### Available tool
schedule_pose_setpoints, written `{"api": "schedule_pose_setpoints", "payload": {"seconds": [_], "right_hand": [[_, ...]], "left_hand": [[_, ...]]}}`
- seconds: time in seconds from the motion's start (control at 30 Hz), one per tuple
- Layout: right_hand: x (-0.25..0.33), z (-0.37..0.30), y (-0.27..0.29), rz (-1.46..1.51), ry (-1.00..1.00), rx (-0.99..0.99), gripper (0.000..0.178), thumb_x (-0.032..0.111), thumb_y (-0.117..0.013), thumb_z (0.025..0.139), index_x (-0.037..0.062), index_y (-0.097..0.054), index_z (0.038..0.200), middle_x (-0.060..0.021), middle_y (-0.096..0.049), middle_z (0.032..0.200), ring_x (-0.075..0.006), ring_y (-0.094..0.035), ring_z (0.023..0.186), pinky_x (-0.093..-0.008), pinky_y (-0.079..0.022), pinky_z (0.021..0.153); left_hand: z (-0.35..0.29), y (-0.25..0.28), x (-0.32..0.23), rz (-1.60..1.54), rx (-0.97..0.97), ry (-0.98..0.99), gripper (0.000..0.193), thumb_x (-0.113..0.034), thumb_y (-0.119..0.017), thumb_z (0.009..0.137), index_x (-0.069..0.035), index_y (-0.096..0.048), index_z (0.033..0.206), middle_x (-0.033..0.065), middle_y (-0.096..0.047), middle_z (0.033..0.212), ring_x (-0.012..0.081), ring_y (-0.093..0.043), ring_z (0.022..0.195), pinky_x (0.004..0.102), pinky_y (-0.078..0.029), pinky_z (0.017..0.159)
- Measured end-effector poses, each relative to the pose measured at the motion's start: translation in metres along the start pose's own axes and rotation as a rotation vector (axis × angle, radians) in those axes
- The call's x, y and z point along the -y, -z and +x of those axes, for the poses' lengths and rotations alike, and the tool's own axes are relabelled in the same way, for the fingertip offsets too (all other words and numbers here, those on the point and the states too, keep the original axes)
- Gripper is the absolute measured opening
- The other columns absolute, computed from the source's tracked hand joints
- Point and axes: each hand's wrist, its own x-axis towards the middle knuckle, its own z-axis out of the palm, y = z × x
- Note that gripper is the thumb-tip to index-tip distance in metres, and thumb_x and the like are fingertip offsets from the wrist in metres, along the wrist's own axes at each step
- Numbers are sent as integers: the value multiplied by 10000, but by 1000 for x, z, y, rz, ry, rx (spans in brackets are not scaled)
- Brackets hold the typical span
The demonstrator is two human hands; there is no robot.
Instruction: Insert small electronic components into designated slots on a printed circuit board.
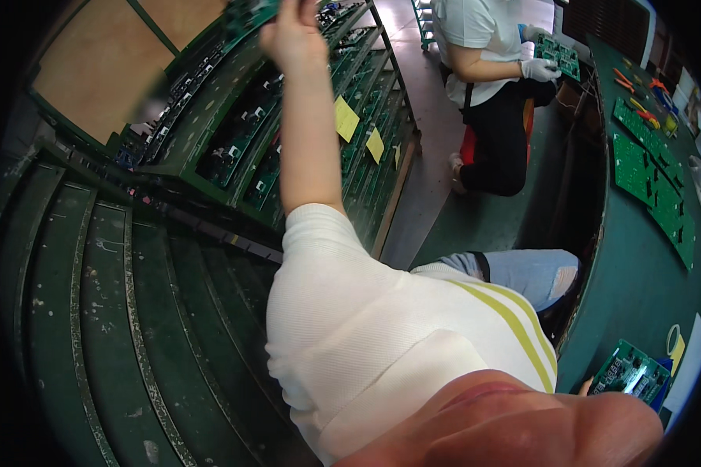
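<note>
Item 1: my left hand [293,48], bare, arm outstretched from a white ribbed short sleeve [319,241]; fingers cut off at the top of the view, so I cannot tell how far they are closed

Item 2: green printed circuit board [249,17], blurred, just beside my left hand and above the upper edge of the rack; whether I grip it or merely touch it, I cannot tell

Item 3: dark green tiered rack [181,159], its shelves filled with upright green boards; two square yellow paper notes [346,119] hang near its side edge

Item 4: my right hand [586,386], a fingertip only, at one edge of item 5; the rest is hidden, and I cannot tell how wide or narrow the grip is

Item 5: small rectangular green board with dark components [627,367], over the near part of the green tabletop [639,311]

Item 6: long green circuit panels [666,214], lying side by side between the tabletop's near and far edges

Item 7: orange-handled pliers [624,81] and a red-and-yellow-handled tool [646,114], beyond the panels toward the tabletop's far end

Item 8: pale ring-shaped roll [668,342] and white sheet [691,364], by the tabletop's far edge

Item 9: co-worker in a white shirt [475,35], seated near the tabletop's edge, white-gloved hands [539,70] holding a populated green board [559,57]
</note>
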Motion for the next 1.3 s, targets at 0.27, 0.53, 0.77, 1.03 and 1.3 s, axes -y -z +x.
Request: {"api": "schedule_pose_setpoints", "payload": {"seconds": [0.27,0.53,0.77,1.03,1.3], "right_hand": [[16,25,-5,36,34,-49,635,393,-761,652,34,-544,1129,-66,-572,1139,-292,-512,1090,-407,-398,957],[18,48,-38,96,48,-76,629,393,-757,656,33,-545,1126,-65,-558,1159,-291,-506,1102,-391,-418,933],[-16,52,-72,136,40,-69,637,387,-758,657,32,-537,1138,-71,-549,1171,-288,-501,1108,-394,-411,938],[16,60,-52,126,43,-15,646,380,-759,658,32,-529,1151,-78,-539,1185,-286,-495,1115,-398,-403,944],[34,72,-36,145,34,-33,656,373,-760,659,31,-520,1164,-85,-530,1198,-283,-489,1121,-402,-396,950]], "left_hand": [[22,71,-83,76,-389,-282,167,103,-484,827,208,-381,905,228,-525,910,346,-597,754,463,-579,741],[0,83,-136,157,-732,-349,324,56,-382,870,247,-237,1088,311,-414,1066,437,-559,861,495,-586,701],[3,79,-160,31,-800,-286,333,15,-379,851,174,-285,1128,296,-352,1178,426,-526,926,513,-571,708],[4,84,-134,213,-826,-365,402,-63,-408,862,80,-314,1226,255,-320,1284,408,-421,1118,536,-469,866],[63,146,-171,-106,-734,34,444,-286,-353,907,-72,-395,1293,140,-275,1406,344,-302,1261,561,-337,966]]}}
